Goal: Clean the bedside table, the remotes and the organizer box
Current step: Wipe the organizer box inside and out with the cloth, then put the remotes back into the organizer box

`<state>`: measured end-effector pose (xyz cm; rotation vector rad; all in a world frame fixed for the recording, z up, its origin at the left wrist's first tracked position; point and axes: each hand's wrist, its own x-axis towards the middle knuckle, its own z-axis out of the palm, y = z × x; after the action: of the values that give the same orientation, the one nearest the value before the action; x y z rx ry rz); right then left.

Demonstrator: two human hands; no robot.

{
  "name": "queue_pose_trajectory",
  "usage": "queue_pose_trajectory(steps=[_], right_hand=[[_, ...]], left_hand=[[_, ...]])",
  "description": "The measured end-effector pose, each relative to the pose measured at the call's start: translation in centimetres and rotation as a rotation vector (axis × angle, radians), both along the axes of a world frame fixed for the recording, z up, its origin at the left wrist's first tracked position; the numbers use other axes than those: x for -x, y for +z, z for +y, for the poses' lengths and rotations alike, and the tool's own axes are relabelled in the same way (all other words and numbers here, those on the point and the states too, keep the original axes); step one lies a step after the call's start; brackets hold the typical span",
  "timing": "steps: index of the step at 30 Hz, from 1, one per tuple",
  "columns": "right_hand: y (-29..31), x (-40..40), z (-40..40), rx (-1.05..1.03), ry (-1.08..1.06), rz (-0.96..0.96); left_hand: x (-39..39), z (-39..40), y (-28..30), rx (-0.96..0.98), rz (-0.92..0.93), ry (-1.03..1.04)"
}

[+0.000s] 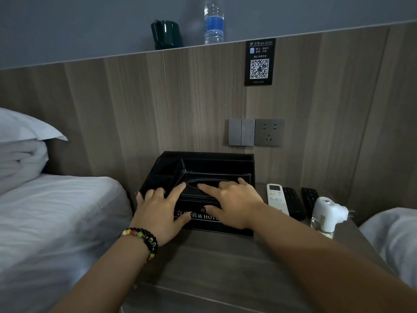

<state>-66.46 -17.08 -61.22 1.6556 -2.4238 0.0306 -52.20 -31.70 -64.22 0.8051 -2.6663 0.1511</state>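
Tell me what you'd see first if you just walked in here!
Two hands, left and right, lie spread on a black organizer box on the bedside table, against the wood wall. Right of the box lie three remotes, one white and two black. High on the ledge stand a water bottle and a dark mug.

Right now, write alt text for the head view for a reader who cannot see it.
Both hands, left hand and right hand, rest on a black organizer box on a bedside table against a wood wall panel. Three remotes and a white plug-in device lie right of it; a bed is on the left.
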Motion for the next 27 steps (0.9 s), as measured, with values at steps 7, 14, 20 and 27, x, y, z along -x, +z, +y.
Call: queue_pose_trajectory(steps=[7,14,20,27], right_hand=[[-0.4,-0.3,0.5,-0.001,-0.021,0.047],[-0.7,-1.0,2.4,0.328,0.039,-0.173],[-3.2,-3.0,9.0,0.507,0.055,-0.322],[-4.9,-1.8,17.8,0.712,-0.273,-0.225]], left_hand=[[0.6,0.1,-0.3,0.028,0.014,0.001],[0.0,0.8,-0.4,0.047,0.025,-0.002],[-1.5,2.6,-1.0,0.088,0.063,-0.001],[-1.9,5.4,-0.3,0.020,0.031,-0.028]])
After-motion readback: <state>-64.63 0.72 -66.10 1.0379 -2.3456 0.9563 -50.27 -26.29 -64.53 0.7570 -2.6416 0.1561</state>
